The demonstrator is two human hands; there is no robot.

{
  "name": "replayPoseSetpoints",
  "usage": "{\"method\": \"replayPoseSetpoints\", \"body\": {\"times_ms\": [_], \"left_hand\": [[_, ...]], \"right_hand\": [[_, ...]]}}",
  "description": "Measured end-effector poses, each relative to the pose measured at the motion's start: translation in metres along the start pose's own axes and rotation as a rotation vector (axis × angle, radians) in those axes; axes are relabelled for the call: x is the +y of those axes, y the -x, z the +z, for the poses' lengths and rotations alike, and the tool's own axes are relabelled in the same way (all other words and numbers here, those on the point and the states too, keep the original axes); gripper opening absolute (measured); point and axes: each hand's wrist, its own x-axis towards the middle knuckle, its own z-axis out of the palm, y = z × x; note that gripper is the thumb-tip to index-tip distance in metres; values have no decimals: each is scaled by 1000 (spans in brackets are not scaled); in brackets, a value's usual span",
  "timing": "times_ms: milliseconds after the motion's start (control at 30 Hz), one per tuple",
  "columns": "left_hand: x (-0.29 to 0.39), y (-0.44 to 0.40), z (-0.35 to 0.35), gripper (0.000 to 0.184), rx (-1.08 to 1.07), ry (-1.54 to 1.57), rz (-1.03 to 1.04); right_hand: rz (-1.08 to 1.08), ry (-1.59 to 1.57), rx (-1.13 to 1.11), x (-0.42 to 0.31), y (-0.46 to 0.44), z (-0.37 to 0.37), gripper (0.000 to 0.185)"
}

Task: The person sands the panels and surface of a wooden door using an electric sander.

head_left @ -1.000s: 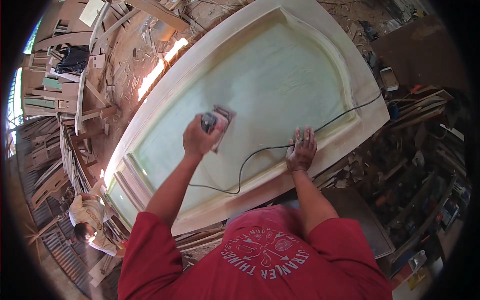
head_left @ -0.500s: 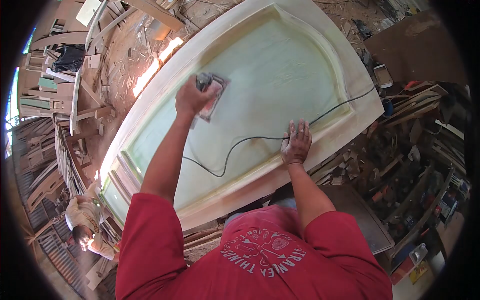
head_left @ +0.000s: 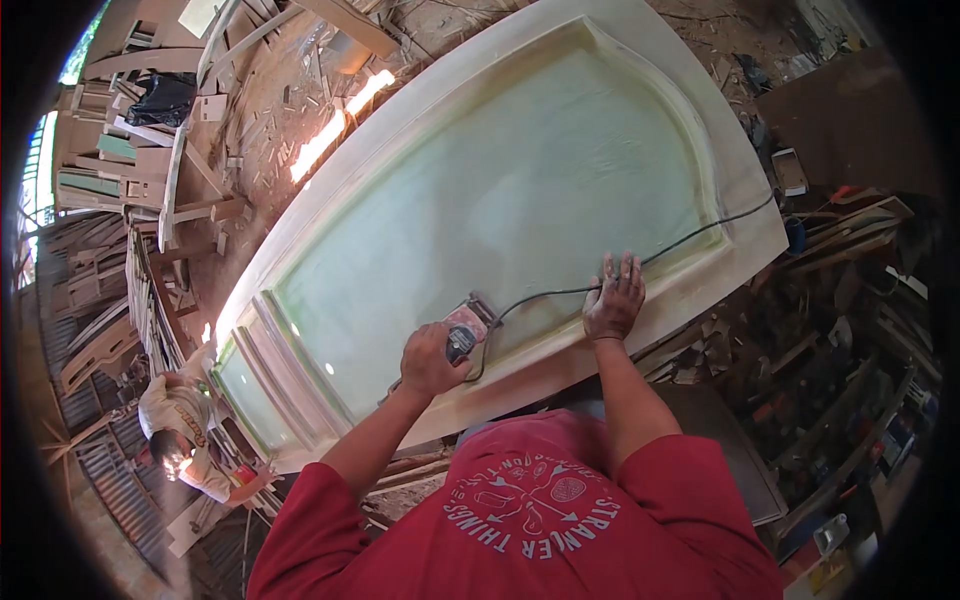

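My left hand (head_left: 430, 362) is wrapped round a dusty power sander (head_left: 470, 322) with a dark grip. The sander sits on the pale green inner face of a large moulded panel (head_left: 560, 170), close to its near raised edge. My right hand (head_left: 614, 302) lies with fingers spread on the panel's near right side, over the black power cord (head_left: 690, 238). White dust coats its fingers. The cord runs from the sander, beneath that hand, and past the panel's right corner.
Another person (head_left: 185, 430) in a light shirt bends at the panel's lower left end. Wood offcuts (head_left: 130, 150) pile up at left, and scraps litter the floor beyond the panel. A cluttered shelf (head_left: 850, 420) and a brown board (head_left: 850, 115) stand at right.
My left hand has brought the sander from the panel's far side down to its near edge. My right hand stays flat on the near side. The view has shifted slightly.
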Motion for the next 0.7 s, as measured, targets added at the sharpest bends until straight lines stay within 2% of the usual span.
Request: {"method": "replayPoseSetpoints", "body": {"times_ms": [133,300,500,700], "left_hand": [[2,-36,-7,57,14,28,-25],[0,-121,-26,51,176,27,-180],[-3,-229,-63,61,196,-5,-358],[-4,-286,-89,68,187,-15,-294]], "right_hand": [[-5,-17,11,-1,0,-1,59],[-9,-22,21,-2,-1,-1,59],[-2,-1,13,-1,0,1,61],[-10,-12,19,-1,0,-1,60]]}}
